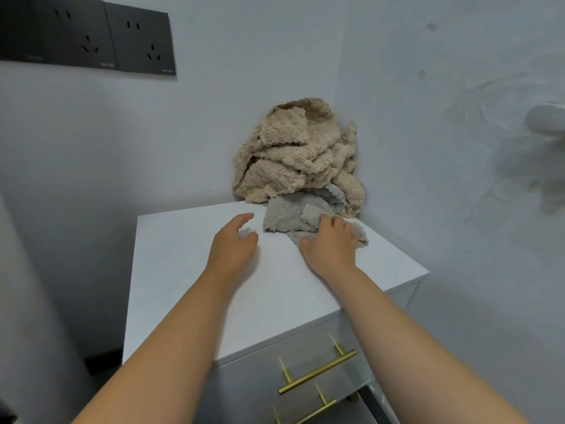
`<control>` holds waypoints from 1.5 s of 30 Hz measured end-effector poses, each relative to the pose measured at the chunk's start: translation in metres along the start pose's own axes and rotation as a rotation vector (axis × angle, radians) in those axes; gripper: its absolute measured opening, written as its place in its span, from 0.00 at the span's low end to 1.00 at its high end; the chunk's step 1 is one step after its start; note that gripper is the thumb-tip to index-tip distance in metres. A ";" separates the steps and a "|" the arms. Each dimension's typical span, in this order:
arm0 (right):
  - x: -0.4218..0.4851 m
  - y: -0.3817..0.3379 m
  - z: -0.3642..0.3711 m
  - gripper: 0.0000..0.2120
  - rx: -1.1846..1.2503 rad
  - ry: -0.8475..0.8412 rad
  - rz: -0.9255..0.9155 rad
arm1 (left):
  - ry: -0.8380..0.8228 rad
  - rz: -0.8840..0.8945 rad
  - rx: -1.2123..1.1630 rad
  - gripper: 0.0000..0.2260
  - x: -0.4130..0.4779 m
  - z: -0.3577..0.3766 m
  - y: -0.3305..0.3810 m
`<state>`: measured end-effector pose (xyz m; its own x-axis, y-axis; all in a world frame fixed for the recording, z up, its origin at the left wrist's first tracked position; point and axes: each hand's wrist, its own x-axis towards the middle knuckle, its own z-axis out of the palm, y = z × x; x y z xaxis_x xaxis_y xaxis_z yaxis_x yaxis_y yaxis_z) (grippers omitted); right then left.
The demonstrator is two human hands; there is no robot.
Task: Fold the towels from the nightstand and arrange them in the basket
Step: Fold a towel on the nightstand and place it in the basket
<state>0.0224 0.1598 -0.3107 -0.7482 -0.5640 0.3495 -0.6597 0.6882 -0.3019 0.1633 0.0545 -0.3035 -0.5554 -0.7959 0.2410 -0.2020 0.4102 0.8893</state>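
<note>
Centre frame, white nightstand: left hand, grip wide, empty; small grey fleecy towel just beside; right hand, grip curled on that towel's edge. Above, heap of crumpled beige towels. Grey towel best drawn clear and spread flat before folding; basket unseen.

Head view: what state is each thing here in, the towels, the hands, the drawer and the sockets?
beige towels: crumpled, unfolded, heaped at the back corner of the nightstand.
grey towel: unfolded, rumpled, lying at the foot of the heap.
right hand: fingers curled on the grey towel, gripping it.
left hand: open, holding nothing, over the nightstand top.
top drawer: shut.
wall sockets: nothing plugged in.
</note>
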 end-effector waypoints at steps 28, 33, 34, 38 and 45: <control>0.127 -0.075 -0.068 0.40 0.323 -0.113 -0.079 | 0.028 -0.047 -0.143 0.20 0.007 0.004 0.000; 0.117 -0.078 -0.069 0.11 0.197 0.038 -0.093 | 0.030 -0.040 -0.134 0.21 0.003 0.003 0.001; 0.116 -0.079 -0.072 0.14 0.237 0.089 -0.091 | 0.033 -0.037 -0.149 0.21 0.001 0.002 0.002; 0.100 -0.093 -0.100 0.15 0.529 0.305 -0.130 | 0.025 0.014 -0.155 0.23 -0.008 -0.001 0.010; 0.050 -0.102 -0.164 0.17 0.971 0.377 -0.136 | 0.088 0.220 -0.126 0.32 -0.022 -0.027 0.052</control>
<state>0.0641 0.1361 -0.1168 -0.7030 -0.3158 0.6372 -0.6346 -0.1260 -0.7625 0.1870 0.0816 -0.2525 -0.5014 -0.7318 0.4615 0.0205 0.5232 0.8520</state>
